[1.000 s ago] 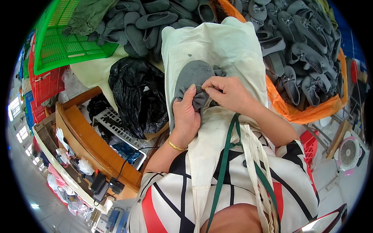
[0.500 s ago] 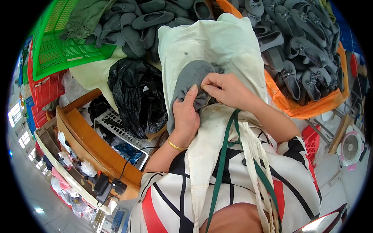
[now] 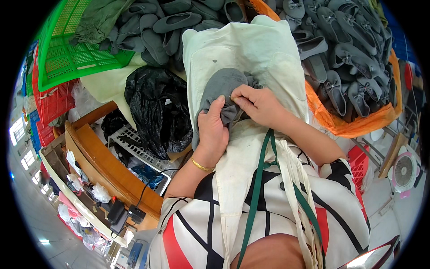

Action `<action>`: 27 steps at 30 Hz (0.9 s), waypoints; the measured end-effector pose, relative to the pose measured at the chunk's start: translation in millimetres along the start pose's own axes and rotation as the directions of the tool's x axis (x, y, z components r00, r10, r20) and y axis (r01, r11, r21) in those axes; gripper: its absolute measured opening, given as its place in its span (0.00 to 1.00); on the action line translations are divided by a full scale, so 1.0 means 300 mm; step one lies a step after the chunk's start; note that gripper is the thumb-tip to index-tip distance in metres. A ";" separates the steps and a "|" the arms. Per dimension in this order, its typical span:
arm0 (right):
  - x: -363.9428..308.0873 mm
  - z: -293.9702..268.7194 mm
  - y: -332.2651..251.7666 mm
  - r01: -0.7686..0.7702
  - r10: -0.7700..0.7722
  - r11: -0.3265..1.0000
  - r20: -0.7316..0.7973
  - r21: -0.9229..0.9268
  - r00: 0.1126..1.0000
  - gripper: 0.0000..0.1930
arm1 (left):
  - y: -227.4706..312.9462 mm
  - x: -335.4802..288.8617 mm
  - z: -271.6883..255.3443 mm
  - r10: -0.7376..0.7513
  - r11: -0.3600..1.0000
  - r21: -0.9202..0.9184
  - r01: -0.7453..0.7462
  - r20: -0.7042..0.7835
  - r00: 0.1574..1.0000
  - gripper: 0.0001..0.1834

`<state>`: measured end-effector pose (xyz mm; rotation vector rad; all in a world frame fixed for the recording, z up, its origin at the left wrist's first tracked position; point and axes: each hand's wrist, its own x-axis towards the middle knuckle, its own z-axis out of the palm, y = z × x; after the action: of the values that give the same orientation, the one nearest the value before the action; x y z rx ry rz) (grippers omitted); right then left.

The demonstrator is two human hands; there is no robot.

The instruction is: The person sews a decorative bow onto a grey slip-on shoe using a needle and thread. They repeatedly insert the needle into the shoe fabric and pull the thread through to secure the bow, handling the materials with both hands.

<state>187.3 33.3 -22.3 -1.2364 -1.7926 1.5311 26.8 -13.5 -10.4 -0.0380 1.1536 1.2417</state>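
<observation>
A soft grey shoe (image 3: 223, 82) lies over the pale cloth on my lap, its toe pointing away from me. My left hand (image 3: 212, 131) is closed round its near part, thumb on top beside a gathered grey bow (image 3: 229, 112). My right hand (image 3: 260, 106) pinches thumb and forefinger together just over the shoe's upper, right of the left thumb. A thin, needle-like glint shows at those fingertips, too small to tell for certain. Part of the shoe is hidden under both hands.
Many grey shoes with bows (image 3: 354, 58) fill an orange sack (image 3: 331, 125) at the right. More plain grey shoes (image 3: 177, 22) lie at the far side, near a green crate (image 3: 67, 56). A black plastic bag (image 3: 156, 112) and wooden desk (image 3: 112, 166) are at the left.
My right hand has shifted slightly, its fingertips still pinched by the shoe. The left hand has moved a little, keeping its hold.
</observation>
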 end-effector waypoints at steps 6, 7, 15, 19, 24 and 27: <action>0.011 0.029 -0.070 -0.180 0.182 0.982 -0.037 0.062 0.983 0.07 | -0.035 0.003 -0.001 0.058 0.997 0.044 -0.059 0.002 0.998 0.12; 0.021 0.031 -0.057 -0.168 0.172 0.983 -0.049 0.079 0.984 0.08 | -0.037 -0.003 0.005 0.052 0.997 0.060 -0.054 0.023 0.998 0.11; 0.058 -0.053 -0.072 0.071 -0.072 0.965 0.004 -0.251 0.997 0.05 | -0.056 -0.022 0.013 0.064 0.982 0.166 -0.086 0.132 0.989 0.10; 0.035 -0.059 -0.077 0.209 -0.220 0.940 -0.012 -0.268 0.975 0.04 | -0.075 -0.024 -0.009 0.052 0.927 0.357 -0.113 0.176 0.983 0.05; 0.034 -0.054 -0.035 0.204 -0.213 0.977 -0.353 -0.062 0.911 0.03 | 0.027 -0.005 0.032 -0.057 0.551 0.806 -0.217 0.296 0.954 0.06; 0.030 -0.104 -0.071 0.000 0.153 0.847 -0.244 0.531 0.958 0.07 | 0.111 0.052 0.077 -0.129 0.309 0.851 -0.425 0.481 0.867 0.10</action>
<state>201.4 57.9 4.2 -1.1748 -1.0484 1.6475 15.2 24.3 7.7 1.2822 1.2947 0.4561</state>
